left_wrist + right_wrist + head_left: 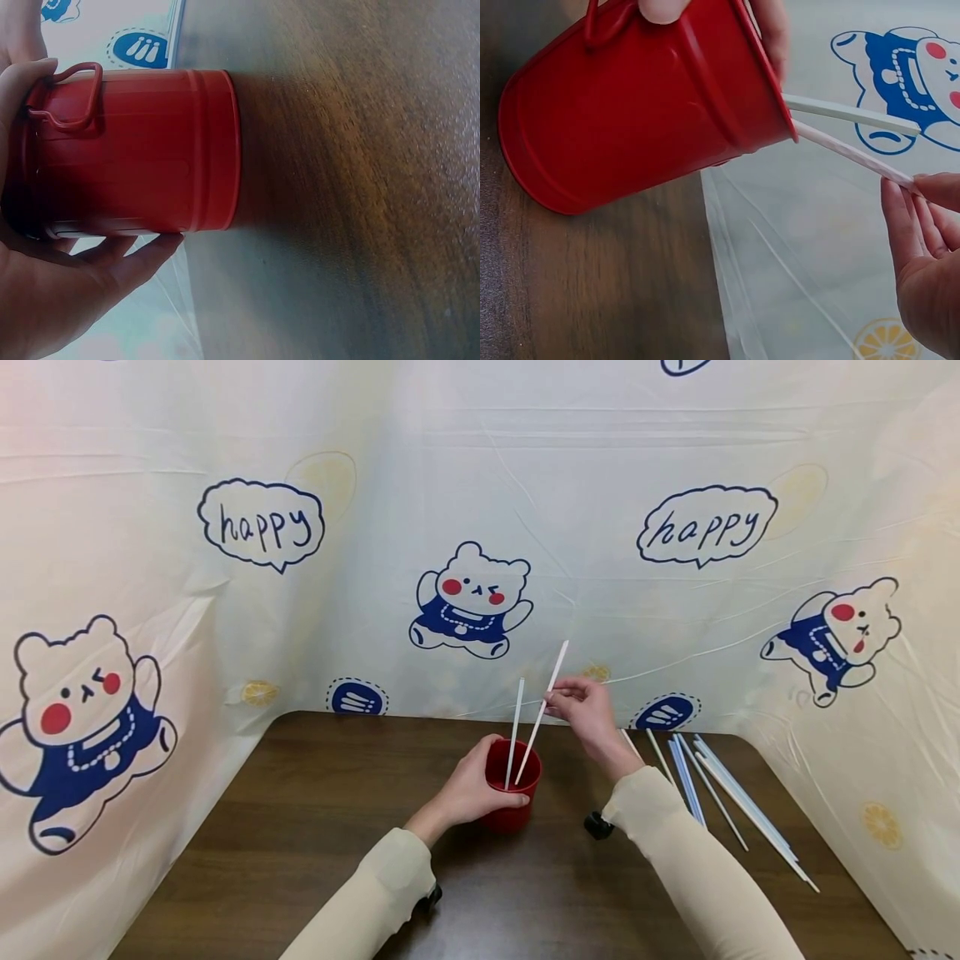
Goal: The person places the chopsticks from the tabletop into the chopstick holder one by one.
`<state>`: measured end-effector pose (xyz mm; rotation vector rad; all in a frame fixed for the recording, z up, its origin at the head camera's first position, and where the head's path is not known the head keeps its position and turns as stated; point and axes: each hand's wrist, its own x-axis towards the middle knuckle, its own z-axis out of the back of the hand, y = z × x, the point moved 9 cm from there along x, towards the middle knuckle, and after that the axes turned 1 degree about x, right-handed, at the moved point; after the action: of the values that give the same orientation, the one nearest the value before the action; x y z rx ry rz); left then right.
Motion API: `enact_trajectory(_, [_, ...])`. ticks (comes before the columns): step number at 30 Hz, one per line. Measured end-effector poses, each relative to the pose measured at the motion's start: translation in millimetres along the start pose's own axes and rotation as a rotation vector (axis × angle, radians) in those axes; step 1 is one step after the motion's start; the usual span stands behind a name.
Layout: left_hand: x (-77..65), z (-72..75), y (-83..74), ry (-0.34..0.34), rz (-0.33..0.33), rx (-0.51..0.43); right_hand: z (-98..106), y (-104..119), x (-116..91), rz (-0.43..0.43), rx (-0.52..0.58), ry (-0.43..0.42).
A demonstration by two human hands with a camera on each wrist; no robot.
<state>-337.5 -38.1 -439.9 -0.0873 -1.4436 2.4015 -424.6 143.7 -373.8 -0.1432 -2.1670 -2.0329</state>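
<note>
My left hand (474,787) grips a small red metal bucket (510,820) around its upper part, thumb at the near side of the rim. A wire handle (94,97) shows on the bucket's side in the left wrist view. Between thumb and fingertips, my right hand (591,712) pinches a thin pale pink stick (851,153), up and right of the bucket. The lower end of that stick reaches inside the bucket, leaning right. A pale greenish stick (847,112) stands beside it in the bucket, closer to upright. The bucket rests on the brown wooden table (300,827).
Several thin blue and whitish sticks (750,803) lie fanned out on the table's right side, partly behind my right forearm. A printed white curtain (375,610) hangs along the table's back and sides. A black device (597,825) is strapped at my right wrist.
</note>
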Motion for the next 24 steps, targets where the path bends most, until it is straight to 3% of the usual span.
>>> enact_trajectory(24, [-0.2,0.5,-2.7,0.009,-0.023,-0.025,-33,-6,-9,0.072,-0.217,0.151])
